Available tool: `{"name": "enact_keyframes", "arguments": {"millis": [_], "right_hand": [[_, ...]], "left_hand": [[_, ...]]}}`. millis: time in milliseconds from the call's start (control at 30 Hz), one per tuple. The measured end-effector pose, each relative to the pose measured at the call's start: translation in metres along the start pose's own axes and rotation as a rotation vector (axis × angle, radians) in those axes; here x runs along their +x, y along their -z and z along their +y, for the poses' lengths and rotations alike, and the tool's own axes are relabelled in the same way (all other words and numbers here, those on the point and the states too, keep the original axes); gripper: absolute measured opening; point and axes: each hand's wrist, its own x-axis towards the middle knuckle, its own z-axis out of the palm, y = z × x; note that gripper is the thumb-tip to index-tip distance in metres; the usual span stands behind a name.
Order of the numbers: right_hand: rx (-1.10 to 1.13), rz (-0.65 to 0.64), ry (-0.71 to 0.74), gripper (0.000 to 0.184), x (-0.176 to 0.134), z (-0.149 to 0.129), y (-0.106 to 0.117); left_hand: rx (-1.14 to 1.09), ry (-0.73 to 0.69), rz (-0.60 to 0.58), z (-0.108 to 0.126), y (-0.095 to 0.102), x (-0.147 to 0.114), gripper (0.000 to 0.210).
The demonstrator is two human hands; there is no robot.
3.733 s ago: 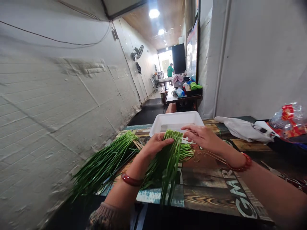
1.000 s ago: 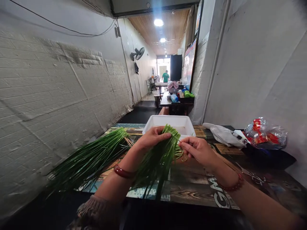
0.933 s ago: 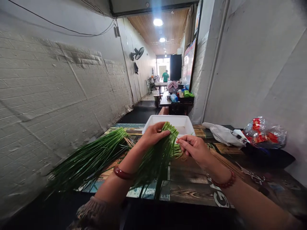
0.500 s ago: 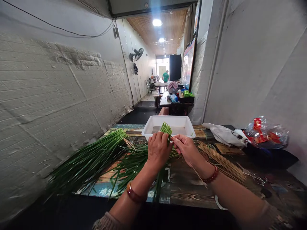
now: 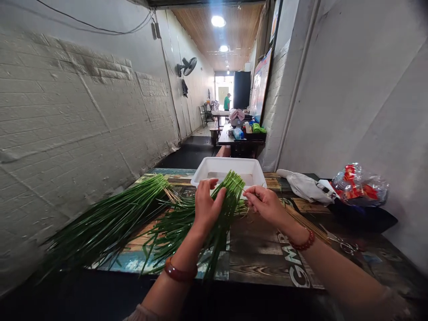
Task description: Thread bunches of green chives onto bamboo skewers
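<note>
A small bunch of green chives (image 5: 232, 189) stands tilted in front of me, pale cut ends up and leaves hanging toward the table edge. My right hand (image 5: 265, 206) pinches the end of a thin bamboo skewer (image 5: 245, 192) at the bunch's right side; how far it runs through the stems is hidden. Beside the bunch, my left hand (image 5: 206, 207) is open, thumb apart from the fingers, the thumb close against the leaves. Loose chives (image 5: 170, 229) lie under and left of that hand. Farther left is a big pile of chives (image 5: 117, 216) with skewer ends sticking out.
A white plastic tub (image 5: 230, 165) stands behind my hands. To the right lie loose skewers (image 5: 306, 223), scissors (image 5: 346, 245), a pale cloth bag (image 5: 306, 187) and clear plastic with red pieces (image 5: 359, 183). A person in green (image 5: 227, 102) is far off near the doorway.
My left hand has loosened from around the chives and opened to their left. The bunch now shows more fully. My right hand keeps its pinch. The view has shifted slightly.
</note>
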Motion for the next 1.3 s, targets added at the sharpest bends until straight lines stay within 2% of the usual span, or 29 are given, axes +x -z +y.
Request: {"name": "enact_keyframes", "arguments": {"millis": [100, 167, 333, 400, 467, 600, 700, 867, 1100, 1200, 1300], "right_hand": [[-0.079, -0.051, 0.077, 0.027, -0.001, -0.003, 0.009], [-0.097, -0.081, 0.119, 0.026, 0.001, -0.006, 0.011], [-0.097, -0.127, 0.153, 0.024, 0.003, -0.012, 0.011], [-0.102, -0.139, 0.16, 0.024, 0.003, -0.012, 0.011], [-0.114, -0.145, 0.156, 0.024, 0.003, -0.01, 0.013], [-0.085, -0.133, 0.052, 0.026, 0.009, -0.008, 0.017], [-0.065, -0.054, 0.011, 0.03, 0.015, -0.007, 0.014], [-0.085, 0.025, 0.049, 0.031, 0.023, -0.004, 0.003], [-0.143, 0.089, 0.117, 0.033, 0.038, -0.007, 0.0], [-0.126, 0.12, 0.118, 0.026, 0.05, -0.01, 0.002], [-0.134, 0.094, 0.151, 0.023, 0.063, -0.012, 0.004]], "left_hand": [[-0.357, 0.218, -0.251, -0.008, 0.01, 0.015, 0.036], [-0.543, 0.308, -0.366, -0.009, 0.013, 0.024, 0.043], [-0.69, 0.34, -0.522, -0.004, 0.011, 0.039, 0.044], [-0.74, 0.398, -0.617, -0.002, 0.011, 0.041, 0.041], [-0.784, 0.464, -0.661, 0.0, 0.01, 0.041, 0.04], [-0.78, 0.462, -0.626, 0.007, 0.005, 0.039, 0.039], [-0.767, 0.418, -0.593, 0.011, 0.001, 0.037, 0.04], [-0.759, 0.362, -0.638, 0.01, 0.003, 0.036, 0.04], [-0.873, 0.419, -0.567, 0.006, -0.001, 0.052, 0.037], [-0.872, 0.389, -0.563, 0.008, -0.004, 0.062, 0.036], [-0.838, 0.345, -0.548, 0.008, -0.004, 0.068, 0.035]]}}
